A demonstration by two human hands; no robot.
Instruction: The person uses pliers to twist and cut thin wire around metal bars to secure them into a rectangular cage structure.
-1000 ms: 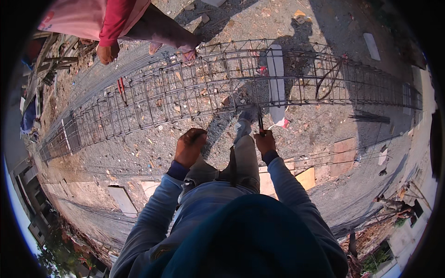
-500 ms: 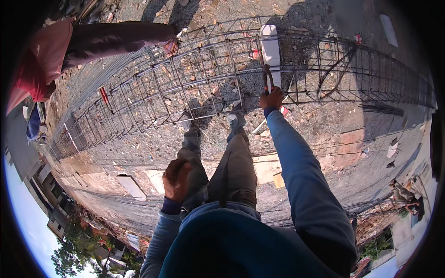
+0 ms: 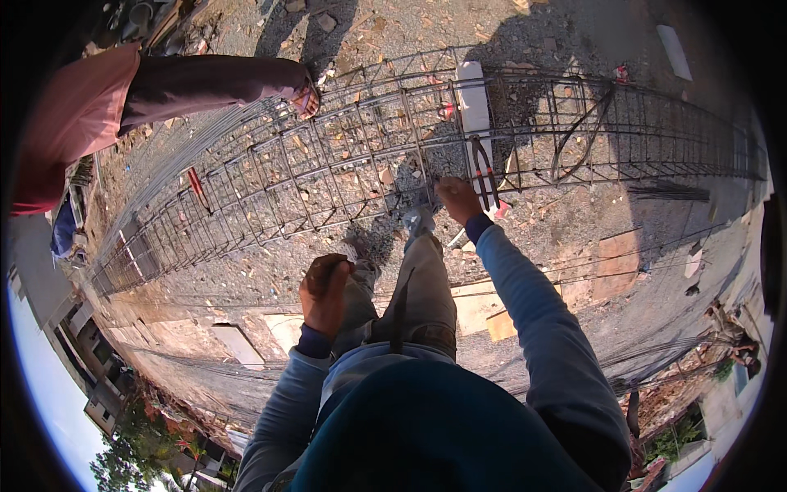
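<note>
A long rebar cage (image 3: 344, 172) lies across gravel ground in front of me. My right hand (image 3: 457, 198) reaches out to its near top bar, fingers closed by the handles of dark pincers (image 3: 484, 168) that rest against the cage; the grip looks to be on the pincers. My left hand (image 3: 324, 287) is a closed fist above my left knee, with nothing visible in it. My feet (image 3: 418, 220) stand just short of the cage.
Another person in a pink top bends over the far side, one hand (image 3: 305, 98) on the cage. A white block (image 3: 474, 98) lies across the cage, a red-handled tool (image 3: 195, 184) hangs further left, loose bars (image 3: 666, 193) lie right, flat boards (image 3: 492, 307) behind me.
My right hand went from near my knee out to the cage with the tool. My left hand dropped back toward my knee. The other person shifted left.
</note>
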